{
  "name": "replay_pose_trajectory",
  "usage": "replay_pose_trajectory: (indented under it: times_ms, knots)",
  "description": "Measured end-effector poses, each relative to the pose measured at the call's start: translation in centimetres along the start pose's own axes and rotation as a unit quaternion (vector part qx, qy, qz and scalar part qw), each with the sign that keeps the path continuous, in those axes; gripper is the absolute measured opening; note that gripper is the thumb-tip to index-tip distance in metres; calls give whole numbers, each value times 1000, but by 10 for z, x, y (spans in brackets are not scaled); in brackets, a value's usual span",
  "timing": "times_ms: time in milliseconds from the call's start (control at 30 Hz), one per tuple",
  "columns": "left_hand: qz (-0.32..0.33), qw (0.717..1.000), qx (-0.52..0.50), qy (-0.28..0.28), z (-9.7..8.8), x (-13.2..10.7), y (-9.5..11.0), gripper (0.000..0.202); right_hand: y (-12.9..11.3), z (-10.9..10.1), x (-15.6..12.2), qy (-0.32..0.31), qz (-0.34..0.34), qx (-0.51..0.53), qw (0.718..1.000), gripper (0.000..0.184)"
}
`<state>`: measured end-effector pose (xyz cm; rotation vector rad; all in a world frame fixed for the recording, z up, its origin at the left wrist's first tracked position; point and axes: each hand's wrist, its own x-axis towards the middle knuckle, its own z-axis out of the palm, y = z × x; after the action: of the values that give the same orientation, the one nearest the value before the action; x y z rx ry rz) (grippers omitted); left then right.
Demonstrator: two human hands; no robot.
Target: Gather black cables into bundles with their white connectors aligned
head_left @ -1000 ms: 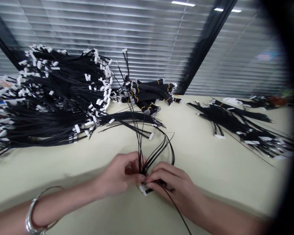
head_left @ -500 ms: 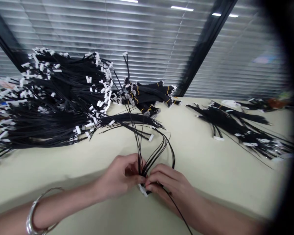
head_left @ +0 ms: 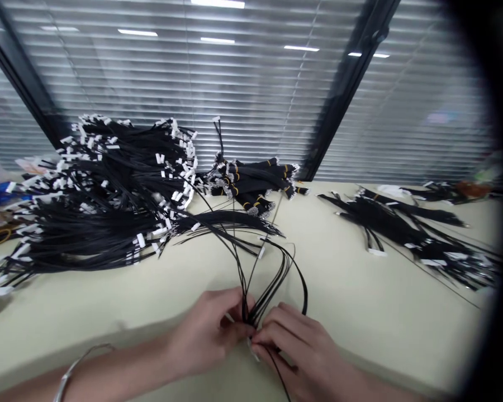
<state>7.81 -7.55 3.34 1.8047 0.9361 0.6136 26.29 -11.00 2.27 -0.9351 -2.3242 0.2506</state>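
Observation:
Low in the head view, my left hand (head_left: 205,335) and my right hand (head_left: 295,349) meet fingertip to fingertip over a pale table (head_left: 360,301). Both pinch a small bunch of thin black wires (head_left: 272,279) that rises from between them, some strands looping to the right, others standing up toward the window. A small white connector (head_left: 251,347) shows just under my fingertips. A silver bangle (head_left: 73,365) sits on my left wrist.
A big heap of black wires with white connectors (head_left: 104,206) fills the left of the table. Tied wire bundles with yellow bands (head_left: 255,181) lie at the back centre. Another loose wire pile (head_left: 411,229) spreads on the right. Window blinds stand behind.
The view has tipped upward, so my hands sit lower in the picture. Both hands keep the same pinch on the wires, and the white connector is more hidden under my fingers.

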Motion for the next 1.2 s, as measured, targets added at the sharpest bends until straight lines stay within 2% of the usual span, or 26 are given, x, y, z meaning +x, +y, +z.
replay_pose_trajectory:
  times_ms: [133,367,600,767,1000,1133,1200]
  knots:
    - [-22,999,-23,-8,0,2,2,7,0,4,-2,0,-27,-57,998,18]
    - [-31,999,-32,0,-2,6,9,9,3,12,-2,-2,-38,-63,997,17]
    - [-27,998,-62,-7,0,4,6,11,0,6,2,-1,7,-14,1000,16]
    - [-28,995,-88,-23,0,7,1,13,2,6,1,-8,9,-37,999,10]
    - [-44,993,-105,-40,1,10,-3,18,8,2,0,-26,-74,-82,994,13]
    - [-51,992,-106,-48,1,10,-4,21,8,3,0,-10,-66,-79,995,13]
    - [-50,992,-102,-49,0,10,-5,20,7,2,0,-6,-27,-59,998,9]
